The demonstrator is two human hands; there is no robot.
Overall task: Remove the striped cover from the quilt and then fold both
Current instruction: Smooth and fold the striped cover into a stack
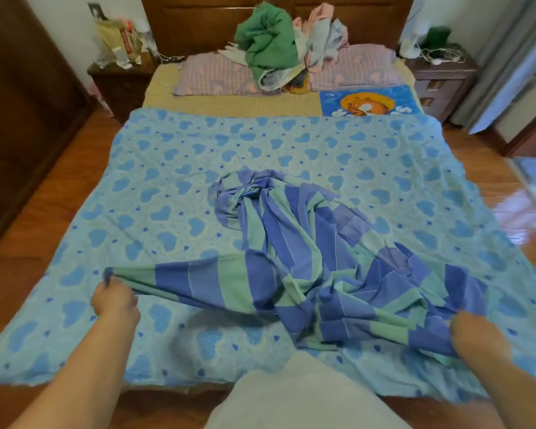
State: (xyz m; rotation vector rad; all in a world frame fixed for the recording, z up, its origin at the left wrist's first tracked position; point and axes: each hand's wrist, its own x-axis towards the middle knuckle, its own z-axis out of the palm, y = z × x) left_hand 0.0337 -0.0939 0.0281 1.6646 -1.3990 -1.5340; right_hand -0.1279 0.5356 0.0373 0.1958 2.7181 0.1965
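1. My left hand (pixel 113 295) pinches one end of the striped cover (pixel 307 258), fingers curled round a bunched corner and lifting it just off the bed.
2. My right hand (pixel 474 335) grips the cover's other edge at the near right, fingers closed into the cloth.
3. Between my hands the blue-and-green cover hangs in a loose sag; the rest trails away from me in a crumpled, twisted heap towards the middle of the bed.
4. The cover lies wholly on top of the quilt (pixel 198 156), which is pale blue with darker hearts and spread flat across the bed, its edges draping over both sides.
5. Beyond the quilt, two pink checked pillows (pixel 211 75) sit against the wooden headboard (pixel 198 20), with a pile of green and pink clothes (pixel 270 44) on them.
6. A bedside cabinet (pixel 440 78) stands at each side.
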